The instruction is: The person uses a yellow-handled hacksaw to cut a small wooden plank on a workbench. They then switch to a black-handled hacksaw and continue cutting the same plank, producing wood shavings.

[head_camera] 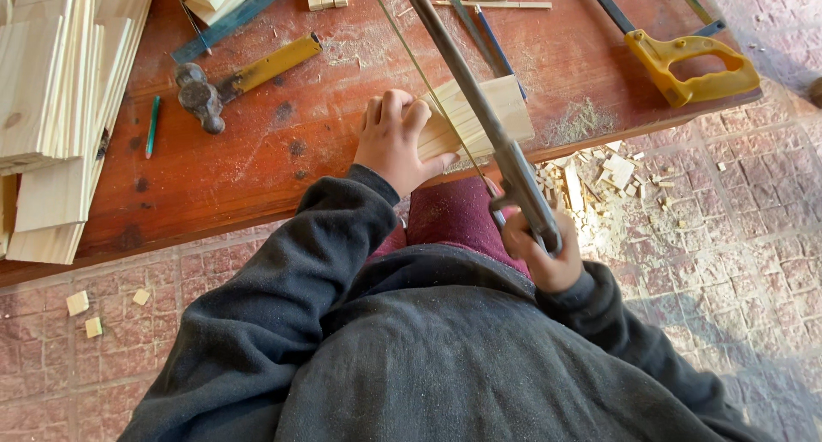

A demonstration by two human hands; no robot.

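Left hand [396, 141] lies palm down, fingers together and curled over the near end of a stack of thin wooden strips [479, 115], pressing it to the red workbench [257, 151] at the bench's front edge. Right hand [541, 252] is closed in a fist around the handle of a metal-framed hacksaw [479, 108]; the frame runs from the hand toward 11 o'clock across the stack, the thin blade meeting the wood just beside the left fingertips. At 9 o'clock from the left hand lie a hammer [224, 81] and a green pencil [152, 125]. Pale planks [51, 108] are piled at the bench's far left. A yellow-handled saw [685, 65] rests at 2 o'clock from the stack. Small wood offcuts [608, 175] litter the brick floor [736, 237] at 3 o'clock, below the bench edge.
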